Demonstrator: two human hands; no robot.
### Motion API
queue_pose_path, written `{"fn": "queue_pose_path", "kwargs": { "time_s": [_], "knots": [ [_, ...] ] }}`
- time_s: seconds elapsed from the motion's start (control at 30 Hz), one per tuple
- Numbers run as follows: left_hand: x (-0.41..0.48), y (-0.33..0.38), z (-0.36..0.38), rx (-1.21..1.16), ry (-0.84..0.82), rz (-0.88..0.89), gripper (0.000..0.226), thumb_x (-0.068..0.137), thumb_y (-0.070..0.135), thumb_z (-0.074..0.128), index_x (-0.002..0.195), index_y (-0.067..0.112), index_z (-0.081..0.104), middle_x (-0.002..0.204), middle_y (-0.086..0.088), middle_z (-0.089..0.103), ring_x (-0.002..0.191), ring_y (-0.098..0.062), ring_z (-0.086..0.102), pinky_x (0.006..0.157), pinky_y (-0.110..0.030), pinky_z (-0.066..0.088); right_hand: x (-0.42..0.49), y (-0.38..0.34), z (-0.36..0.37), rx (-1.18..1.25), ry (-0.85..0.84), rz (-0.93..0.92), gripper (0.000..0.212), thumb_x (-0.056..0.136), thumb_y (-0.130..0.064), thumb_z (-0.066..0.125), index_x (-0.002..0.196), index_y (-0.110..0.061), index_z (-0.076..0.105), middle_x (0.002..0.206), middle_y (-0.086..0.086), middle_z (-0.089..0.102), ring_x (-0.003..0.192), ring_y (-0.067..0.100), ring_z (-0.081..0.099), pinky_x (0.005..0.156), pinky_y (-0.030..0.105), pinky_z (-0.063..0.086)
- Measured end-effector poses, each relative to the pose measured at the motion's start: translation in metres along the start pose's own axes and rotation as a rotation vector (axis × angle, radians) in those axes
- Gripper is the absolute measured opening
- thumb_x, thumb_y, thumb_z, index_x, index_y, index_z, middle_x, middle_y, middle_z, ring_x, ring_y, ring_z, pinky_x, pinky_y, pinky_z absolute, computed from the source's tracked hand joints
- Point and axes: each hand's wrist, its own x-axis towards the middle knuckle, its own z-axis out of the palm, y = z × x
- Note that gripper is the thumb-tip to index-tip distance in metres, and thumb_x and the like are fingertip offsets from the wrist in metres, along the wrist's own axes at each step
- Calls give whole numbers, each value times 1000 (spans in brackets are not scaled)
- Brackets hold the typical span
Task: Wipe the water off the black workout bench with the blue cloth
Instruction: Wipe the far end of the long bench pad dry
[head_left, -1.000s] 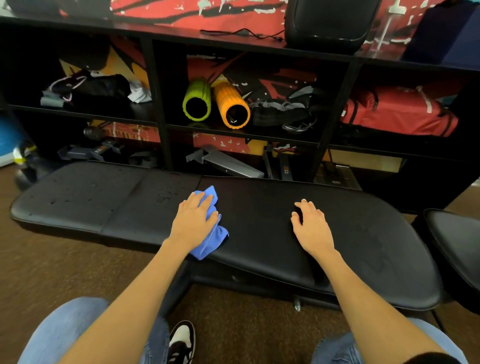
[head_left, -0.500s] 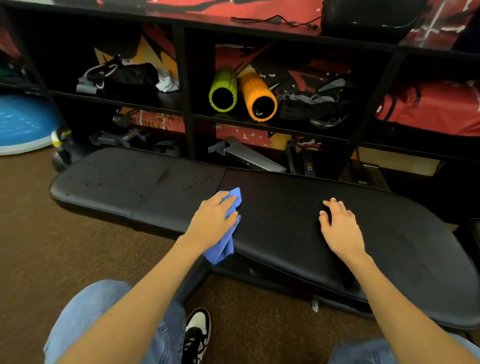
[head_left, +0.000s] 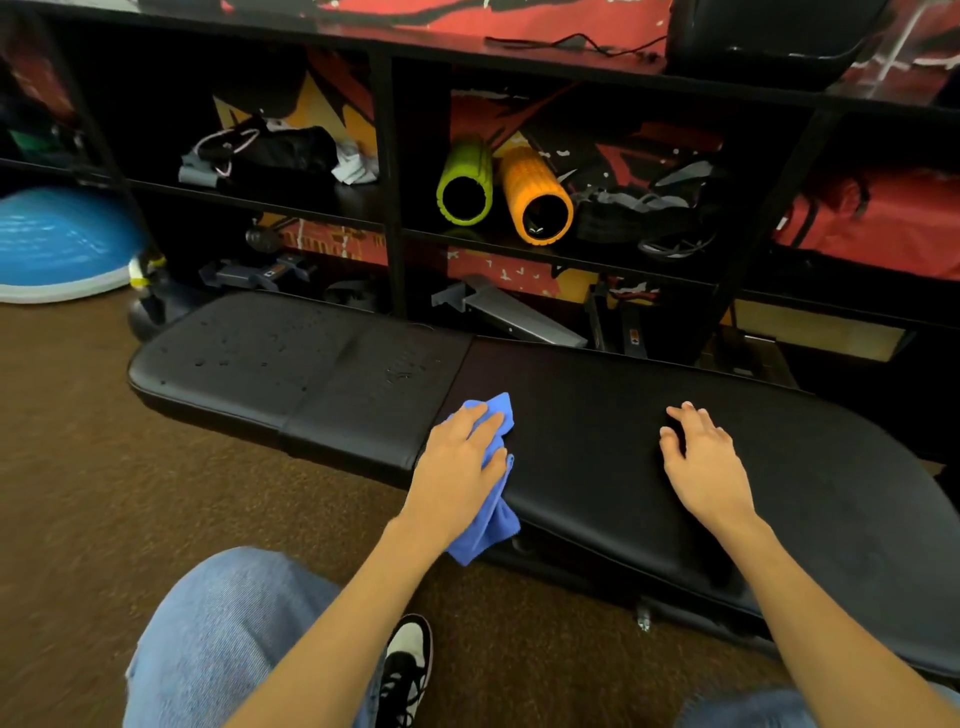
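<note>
The black workout bench lies low across the view, from left to right. Water drops speckle its left pad, and more sit near the seam. My left hand presses the blue cloth flat on the bench near its front edge, just right of the seam; part of the cloth hangs over the edge. My right hand rests flat on the right pad with fingers spread and nothing in it.
A black shelf unit stands right behind the bench, holding a green foam roller, an orange foam roller, straps and bags. A blue balance dome sits on the brown carpet at left. My knees and one shoe are below.
The view has shifted left, so the bench's wet left pad shows more fully. My left hand with the cloth has slid slightly towards the front edge. My right hand stays put.
</note>
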Motion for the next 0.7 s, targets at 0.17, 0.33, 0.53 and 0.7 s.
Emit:
{"fn": "queue_pose_path", "kwargs": {
  "time_s": [0.17,0.33,0.53,0.7],
  "knots": [
    [-7,-1,4,-9,41,42,43,95,27,52,136,14,50,142,-3,43,124,-22,44,103,-29,38,-2,0,2,1,10,-9,42,100,-25,37,140,-12,40,153,8,30,144,25,18,116,43,18],
    [37,-7,15,-9,5,48,36,94,23,51,127,8,56,136,-9,48,115,-26,52,98,-36,42,5,-1,1,24,-40,15,42,99,-20,40,140,-10,40,152,12,30,144,26,20,117,43,11],
    [84,10,13,-191,-166,22,42,99,29,46,137,12,46,145,-8,37,137,-23,30,113,-39,21,18,-43,-7,57,-43,22,39,90,-22,54,128,-22,50,112,13,63,108,33,58,109,54,29],
    [78,-11,-30,-330,-19,-14,43,97,25,51,139,17,46,143,-3,45,130,-16,41,99,-16,27,19,-100,-4,136,-66,-160,38,90,-23,53,128,-23,51,122,5,57,91,20,59,89,35,45]
  ]
}}
